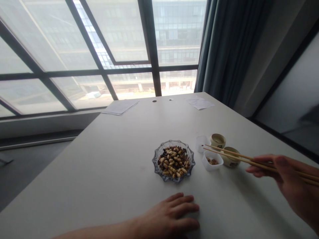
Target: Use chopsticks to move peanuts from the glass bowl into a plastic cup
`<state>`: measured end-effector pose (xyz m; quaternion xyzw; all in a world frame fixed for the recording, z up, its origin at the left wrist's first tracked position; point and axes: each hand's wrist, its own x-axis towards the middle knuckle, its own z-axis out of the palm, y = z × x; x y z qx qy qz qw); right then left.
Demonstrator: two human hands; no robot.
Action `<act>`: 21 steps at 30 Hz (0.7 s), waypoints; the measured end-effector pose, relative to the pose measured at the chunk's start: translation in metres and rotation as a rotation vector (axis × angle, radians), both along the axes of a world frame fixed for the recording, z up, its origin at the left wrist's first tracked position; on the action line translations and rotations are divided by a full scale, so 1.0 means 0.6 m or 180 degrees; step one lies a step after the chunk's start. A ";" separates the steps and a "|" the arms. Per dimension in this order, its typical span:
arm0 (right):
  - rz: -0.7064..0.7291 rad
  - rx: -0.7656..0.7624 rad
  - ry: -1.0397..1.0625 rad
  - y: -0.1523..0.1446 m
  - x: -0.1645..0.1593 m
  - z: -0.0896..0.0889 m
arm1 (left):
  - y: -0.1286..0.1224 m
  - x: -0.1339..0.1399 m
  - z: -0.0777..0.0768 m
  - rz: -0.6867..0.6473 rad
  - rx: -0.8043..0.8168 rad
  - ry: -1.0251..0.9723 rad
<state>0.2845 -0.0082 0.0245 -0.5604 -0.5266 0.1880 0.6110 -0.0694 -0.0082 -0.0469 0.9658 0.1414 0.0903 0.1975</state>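
In my right hand (286,176) is a pair of wooden chopsticks (245,159), their tips slightly apart above two small white plastic containers. The nearer container (212,166) holds a few brownish pieces; in the farther container (201,143) lies a small dark bit. I make out nothing between the tips. My left hand (178,212) rests on the table, fingers spread and holding nothing, just in front of a scalloped glass bowl (156,166). Unshelled peanuts (171,162) and dark dried pieces fill that bowl.
Two small cream-coloured cups, a far cup (214,142) and a near cup (233,163), stand right of the containers. Paper sheets lie at the far left (121,108) and far right (200,102) of the white table (99,166). Windows and a dark curtain (224,49) are beyond it.
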 end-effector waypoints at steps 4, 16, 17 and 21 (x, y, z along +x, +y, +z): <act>0.1084 -0.0395 0.0022 0.006 -0.064 0.002 | 0.001 -0.001 -0.003 -0.0034 0.0092 0.0023; 0.1816 -0.0704 0.0353 0.035 -0.161 -0.032 | 0.001 -0.004 -0.030 -0.0036 0.0250 -0.0018; 0.1663 -0.0645 0.0363 0.032 -0.152 -0.030 | 0.002 -0.004 -0.029 -0.0049 0.0241 -0.0013; 0.1002 -0.0412 0.0048 0.015 -0.090 -0.013 | 0.002 -0.004 -0.018 -0.0053 0.0200 0.0050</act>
